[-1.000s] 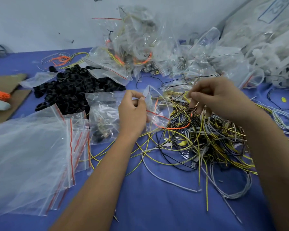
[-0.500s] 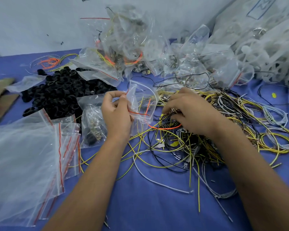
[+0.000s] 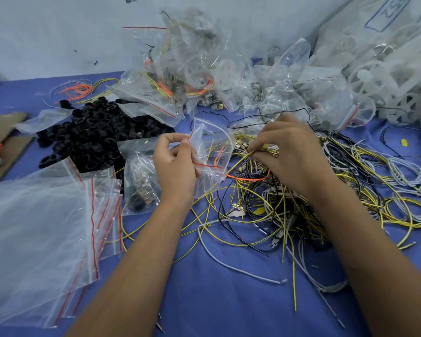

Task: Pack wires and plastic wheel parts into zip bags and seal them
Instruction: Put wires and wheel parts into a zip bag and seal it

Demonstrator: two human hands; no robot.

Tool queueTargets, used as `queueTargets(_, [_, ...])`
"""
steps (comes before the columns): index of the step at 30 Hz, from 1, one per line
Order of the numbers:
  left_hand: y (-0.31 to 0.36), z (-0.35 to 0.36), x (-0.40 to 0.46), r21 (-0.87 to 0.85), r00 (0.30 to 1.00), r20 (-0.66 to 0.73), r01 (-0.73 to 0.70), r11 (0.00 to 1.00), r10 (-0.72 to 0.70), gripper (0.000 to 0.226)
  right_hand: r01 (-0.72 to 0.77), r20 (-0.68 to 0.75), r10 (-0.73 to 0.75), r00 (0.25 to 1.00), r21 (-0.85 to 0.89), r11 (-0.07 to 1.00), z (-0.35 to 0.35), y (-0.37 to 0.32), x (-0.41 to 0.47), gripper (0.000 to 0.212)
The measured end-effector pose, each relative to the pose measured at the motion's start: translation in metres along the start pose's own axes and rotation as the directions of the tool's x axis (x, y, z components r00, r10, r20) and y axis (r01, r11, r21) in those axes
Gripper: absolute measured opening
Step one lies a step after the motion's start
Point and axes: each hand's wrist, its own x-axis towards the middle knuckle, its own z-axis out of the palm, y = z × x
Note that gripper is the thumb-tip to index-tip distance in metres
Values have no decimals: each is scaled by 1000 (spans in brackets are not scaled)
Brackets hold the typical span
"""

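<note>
My left hand (image 3: 175, 164) pinches the rim of a small clear zip bag (image 3: 212, 152), held with its mouth open at mid-table; an orange wire shows inside it. My right hand (image 3: 289, 152) reaches down into the tangled pile of yellow, black, grey and orange wires (image 3: 289, 203), its fingertips pinching yellow wires close to the bag's mouth. A heap of black plastic wheel parts (image 3: 93, 137) lies to the left of the bag. A filled small bag (image 3: 141, 181) rests just left of my left wrist.
A stack of flat empty zip bags (image 3: 41, 229) with red seal strips covers the near left. Filled bags (image 3: 180, 81) pile up at the back centre, white plastic parts (image 3: 387, 74) at the back right. Cardboard (image 3: 5, 132) lies at the left edge of the blue table (image 3: 216, 300).
My right hand dropped from a raised position down onto the wire pile and now pinches yellow wires. My left hand kept hold of the open bag.
</note>
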Motion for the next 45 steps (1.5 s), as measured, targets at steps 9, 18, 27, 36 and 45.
queueTargets(9, [-2,0,-1,72,994,-97,-40,997,47,16,-47,-28,53,998,185,982,-5,3,-4,14])
queueTargets(18, [16,1,-12,452,803,70,-554,699,592,26,-55,66,36,997,304,951,-10,8,-7,12])
queueTargets(27, [4,8,-24,426,723,598,-653,627,347,58,-89,64,68,996,413,907,-13,15,-10,12])
queueTargets(36, [7,6,-17,563,849,457,-508,652,267,41,-166,-46,359,932,826,538,-14,30,-10,8])
queueTargets(45, [4,9,-27,413,688,664,-663,624,292,10,-167,-107,547,830,888,428,-7,14,-5,14])
